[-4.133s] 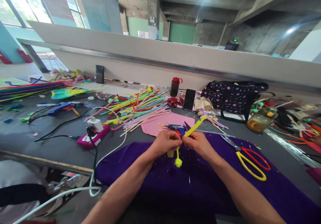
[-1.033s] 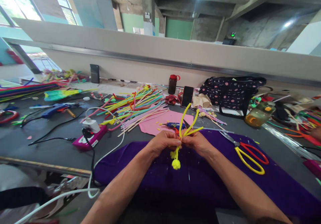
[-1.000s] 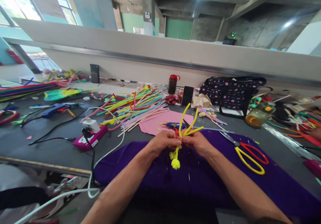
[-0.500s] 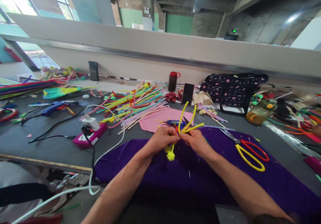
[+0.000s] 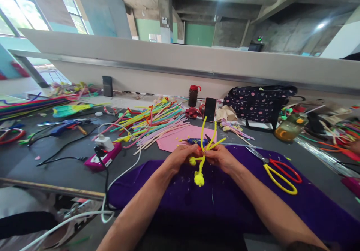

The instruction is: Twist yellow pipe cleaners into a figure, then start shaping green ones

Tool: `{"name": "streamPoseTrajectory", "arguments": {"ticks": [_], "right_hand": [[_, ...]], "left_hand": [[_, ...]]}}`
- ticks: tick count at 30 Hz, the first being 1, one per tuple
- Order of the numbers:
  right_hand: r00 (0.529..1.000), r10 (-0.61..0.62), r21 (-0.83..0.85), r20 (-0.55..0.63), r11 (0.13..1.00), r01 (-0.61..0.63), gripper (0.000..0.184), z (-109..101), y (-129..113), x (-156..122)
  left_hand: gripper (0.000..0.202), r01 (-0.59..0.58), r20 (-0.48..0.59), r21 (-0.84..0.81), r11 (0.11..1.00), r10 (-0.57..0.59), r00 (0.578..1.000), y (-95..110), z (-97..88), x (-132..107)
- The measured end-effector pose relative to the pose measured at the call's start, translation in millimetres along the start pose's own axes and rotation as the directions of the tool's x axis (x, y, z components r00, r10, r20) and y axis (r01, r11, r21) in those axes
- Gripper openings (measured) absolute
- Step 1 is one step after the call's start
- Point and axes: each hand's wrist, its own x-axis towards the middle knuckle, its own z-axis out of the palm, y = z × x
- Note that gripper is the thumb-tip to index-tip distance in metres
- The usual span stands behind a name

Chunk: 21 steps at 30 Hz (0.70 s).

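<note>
Both hands hold a yellow pipe-cleaner piece (image 5: 199, 178) over the purple cloth (image 5: 180, 206). Several straight stems stand up and out from between the fingers, while two fuzzy knobbed ends hang below. My left hand (image 5: 182, 157) has its fingertips closed on the piece at the left. From the right, my right hand (image 5: 222, 158) pinches it where the stems meet. Just beyond the fingers lies a blue tool (image 5: 194, 141) with a pointed tip, partly hidden by the hands. Scissors (image 5: 277, 172) with one red and one yellow handle lie to the right.
Loose coloured pipe cleaners (image 5: 157, 118) are piled beyond a pink sheet (image 5: 165, 142). A purple power strip (image 5: 104, 157) with cables sits left, near a blue glue gun (image 5: 64, 127). Behind stand a dark bottle (image 5: 193, 97), a phone (image 5: 209, 109), a patterned bag (image 5: 255, 103) and a greenish bottle (image 5: 291, 127).
The yellow piece has turned and dropped slightly, so both knobbed ends now show below the hands. The hands have moved a little apart, and the camera view has shifted slightly.
</note>
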Motion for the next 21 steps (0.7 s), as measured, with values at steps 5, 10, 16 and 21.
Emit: {"name": "streamPoseTrajectory", "arguments": {"ticks": [5, 10, 16, 21], "right_hand": [[1.000, -0.006, 0.065, 0.000, 0.998, 0.006, 0.022, -2.6, 1.6, 2.6], [1.000, 0.012, 0.069, 0.017, 0.998, -0.013, 0.020, -2.1, 4.0, 2.7], [1.000, 0.006, 0.014, 0.031, 1.000, -0.006, 0.018, -2.0, 7.2, 2.0], [0.998, -0.039, 0.034, 0.047, 0.999, 0.037, 0.017, -2.4, 6.2, 1.5]], "left_hand": [[0.040, -0.053, -0.046, -0.004, 0.999, 0.053, 0.998, 1.7, 0.1, -1.3], [0.034, -0.081, 0.006, 0.063, 0.995, 0.081, 0.997, -1.9, -1.0, 0.5], [0.027, -0.044, 0.093, 0.109, 0.993, 0.034, 0.995, -5.1, -1.6, 1.8], [0.028, 0.013, 0.096, -0.003, 1.000, -0.013, 0.995, -1.1, -0.9, 0.0]]}}
